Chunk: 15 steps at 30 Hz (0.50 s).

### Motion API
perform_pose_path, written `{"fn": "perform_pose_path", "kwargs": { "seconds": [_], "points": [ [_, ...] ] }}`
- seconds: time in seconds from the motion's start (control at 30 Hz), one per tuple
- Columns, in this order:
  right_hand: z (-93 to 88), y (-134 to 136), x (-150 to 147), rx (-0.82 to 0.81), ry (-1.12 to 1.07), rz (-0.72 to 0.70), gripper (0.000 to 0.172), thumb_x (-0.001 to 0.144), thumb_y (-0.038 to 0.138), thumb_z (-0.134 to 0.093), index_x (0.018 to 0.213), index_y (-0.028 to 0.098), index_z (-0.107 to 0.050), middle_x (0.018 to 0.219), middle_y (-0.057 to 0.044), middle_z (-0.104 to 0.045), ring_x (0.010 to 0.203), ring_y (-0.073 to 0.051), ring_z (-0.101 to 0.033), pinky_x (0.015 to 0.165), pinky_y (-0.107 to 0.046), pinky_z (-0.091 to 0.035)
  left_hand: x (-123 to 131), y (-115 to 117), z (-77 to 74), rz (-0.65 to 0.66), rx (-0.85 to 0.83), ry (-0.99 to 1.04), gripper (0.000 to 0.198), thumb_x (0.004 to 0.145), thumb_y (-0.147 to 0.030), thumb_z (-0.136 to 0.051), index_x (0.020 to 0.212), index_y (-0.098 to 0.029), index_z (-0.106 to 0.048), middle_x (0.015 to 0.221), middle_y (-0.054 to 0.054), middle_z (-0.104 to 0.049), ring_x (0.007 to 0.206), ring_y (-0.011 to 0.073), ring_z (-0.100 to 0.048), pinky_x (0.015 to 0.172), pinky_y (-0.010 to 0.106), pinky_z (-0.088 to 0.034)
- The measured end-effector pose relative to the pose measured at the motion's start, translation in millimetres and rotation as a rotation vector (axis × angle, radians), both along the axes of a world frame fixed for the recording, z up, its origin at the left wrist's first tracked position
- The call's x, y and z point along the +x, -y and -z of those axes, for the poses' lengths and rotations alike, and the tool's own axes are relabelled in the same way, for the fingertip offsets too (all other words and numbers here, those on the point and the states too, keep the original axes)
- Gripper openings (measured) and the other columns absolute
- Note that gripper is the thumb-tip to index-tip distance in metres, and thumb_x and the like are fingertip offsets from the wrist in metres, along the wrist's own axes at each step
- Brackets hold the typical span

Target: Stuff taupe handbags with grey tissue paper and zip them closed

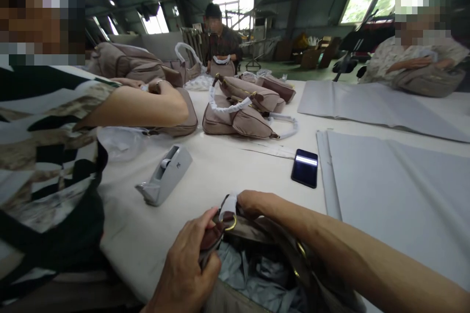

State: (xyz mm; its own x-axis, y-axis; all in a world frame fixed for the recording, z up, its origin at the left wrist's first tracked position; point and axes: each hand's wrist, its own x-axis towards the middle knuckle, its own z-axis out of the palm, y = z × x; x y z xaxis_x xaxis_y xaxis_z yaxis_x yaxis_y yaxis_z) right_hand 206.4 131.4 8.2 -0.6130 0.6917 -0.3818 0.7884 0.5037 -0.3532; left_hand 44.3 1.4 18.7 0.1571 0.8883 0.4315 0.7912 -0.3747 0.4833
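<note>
An open taupe handbag [238,296] lies at the bottom centre, with grey stuffing [257,274] inside and a gold ring [230,222] at its near strap end. My left hand [191,259] grips the bag's left edge by a dark red-brown leather tab [213,235], thumb and fingers on either side. My right hand [253,203] is bent over the far side of the bag beside the white-wrapped strap [229,205]; its fingertips are hidden behind the bag, so what it holds cannot be seen.
A grey tape dispenser [171,173] and a black phone [305,168] lie on the white table [220,166]. Taupe bags [242,112] are piled beyond. Grey sheets [396,181] cover the right. A person's forearm [147,105] reaches in from the left; two people sit farther back.
</note>
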Motion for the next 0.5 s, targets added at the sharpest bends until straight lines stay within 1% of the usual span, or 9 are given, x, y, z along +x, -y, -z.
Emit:
{"fn": "perform_pose_path", "kwargs": {
  "seconds": [0.07, 0.13, 0.2, 0.27, 0.33, 0.37, 0.4, 0.43, 0.5],
  "points": [
    [3.5, -2.4, 3.0, 0.008, 0.0, -0.032, 0.02, 0.07, 0.012, -0.055, 0.084, 0.016, -0.07, 0.079, -0.004, -0.069, 0.067, -0.014, -0.062, 0.057, -0.02, -0.044, 2.0, 0.1, 1.2, -0.04, -0.044, 0.172, 0.049, 0.074, -0.014, -0.048, 0.123, -0.022, -0.046, 0.106, 0.006, -0.059, 0.096, 0.0189, -0.061, 0.084, 0.028, -0.054],
    [-8.4, -5.2, 11.1, 0.017, -0.003, -0.058, 0.025, 0.07, 0.02, -0.056, 0.091, 0.016, -0.068, 0.088, -0.006, -0.069, 0.075, -0.016, -0.063, 0.064, -0.022, -0.046, 2.5, 2.2, 2.2, -0.092, -0.064, 0.37, 0.045, 0.076, -0.016, -0.051, 0.121, -0.022, -0.048, 0.112, 0.006, -0.059, 0.101, 0.0191, -0.06, 0.088, 0.028, -0.052],
    [-35.4, -7.1, 19.9, 0.079, 0.013, -0.07, 0.03, 0.067, 0.028, -0.058, 0.092, 0.014, -0.068, 0.088, -0.01, -0.068, 0.079, -0.022, -0.063, 0.069, -0.029, -0.047, 2.3, 5.1, 3.4, -0.161, -0.08, 0.581, 0.043, 0.077, -0.019, -0.054, 0.12, -0.022, -0.049, 0.116, 0.005, -0.059, 0.104, 0.0181, -0.059, 0.089, 0.024, -0.05],
    [-72.3, -4.0, 24.1, 0.195, 0.077, -0.052, 0.032, 0.066, 0.033, -0.056, 0.087, 0.012, -0.068, 0.082, -0.014, -0.067, 0.078, -0.026, -0.063, 0.07, -0.034, -0.047, 3.2, 6.6, 4.9, -0.208, -0.102, 0.773, 0.041, 0.077, -0.02, -0.056, 0.118, -0.023, -0.051, 0.115, 0.004, -0.06, 0.105, 0.0169, -0.059, 0.089, 0.021, -0.049],
    [-109.3, 7.5, 20.5, 0.28, 0.17, -0.005, 0.033, 0.064, 0.036, -0.056, 0.081, 0.011, -0.07, 0.075, -0.014, -0.066, 0.076, -0.027, -0.062, 0.068, -0.035, -0.046, 6.3, 5.1, 6.5, -0.222, -0.116, 0.925, 0.04, 0.077, -0.02, -0.058, 0.117, -0.023, -0.052, 0.113, 0.003, -0.062, 0.105, 0.0163, -0.059, 0.089, 0.021, -0.048],
    [-124.4, 16.1, 15.9, 0.278, 0.201, 0.02, 0.033, 0.063, 0.037, -0.057, 0.079, 0.011, -0.07, 0.073, -0.014, -0.066, 0.074, -0.027, -0.062, 0.066, -0.034, -0.046, 8.8, 3.1, 7.3, -0.224, -0.117, 0.985, 0.04, 0.076, -0.02, -0.058, 0.116, -0.023, -0.053, 0.112, 0.003, -0.062, 0.105, 0.0166, -0.059, 0.09, 0.022, -0.047],
    [-135.7, 25.7, 10.1, 0.233, 0.208, 0.041, 0.034, 0.062, 0.039, -0.058, 0.077, 0.011, -0.07, 0.07, -0.013, -0.066, 0.072, -0.025, -0.062, 0.064, -0.032, -0.046, 11.8, 0.4, 8.0, -0.223, -0.116, 1.036, 0.04, 0.076, -0.02, -0.059, 0.116, -0.022, -0.053, 0.111, 0.003, -0.063, 0.105, 0.0171, -0.059, 0.091, 0.023, -0.047],
    [-142.8, 35.4, 4.1, 0.162, 0.188, 0.053, 0.034, 0.062, 0.041, -0.058, 0.075, 0.012, -0.07, 0.066, -0.011, -0.065, 0.069, -0.023, -0.062, 0.062, -0.03, -0.046, 15.2, -2.8, 8.5, -0.224, -0.112, 1.081, 0.04, 0.076, -0.02, -0.059, 0.115, -0.021, -0.053, 0.11, 0.003, -0.063, 0.104, 0.0178, -0.059, 0.091, 0.025, -0.046],
    [-143.8, 52.0, -5.4, 0.026, 0.065, 0.098, 0.032, 0.063, 0.045, -0.058, 0.068, 0.015, -0.07, 0.057, -0.005, -0.062, 0.061, -0.019, -0.06, 0.058, -0.027, -0.046, 22.5, -9.6, 9.2, -0.219, -0.104, 1.156, 0.039, 0.073, -0.02, -0.058, 0.113, -0.019, -0.053, 0.106, 0.004, -0.064, 0.099, 0.0195, -0.06, 0.089, 0.028, -0.047]
  ]
}}
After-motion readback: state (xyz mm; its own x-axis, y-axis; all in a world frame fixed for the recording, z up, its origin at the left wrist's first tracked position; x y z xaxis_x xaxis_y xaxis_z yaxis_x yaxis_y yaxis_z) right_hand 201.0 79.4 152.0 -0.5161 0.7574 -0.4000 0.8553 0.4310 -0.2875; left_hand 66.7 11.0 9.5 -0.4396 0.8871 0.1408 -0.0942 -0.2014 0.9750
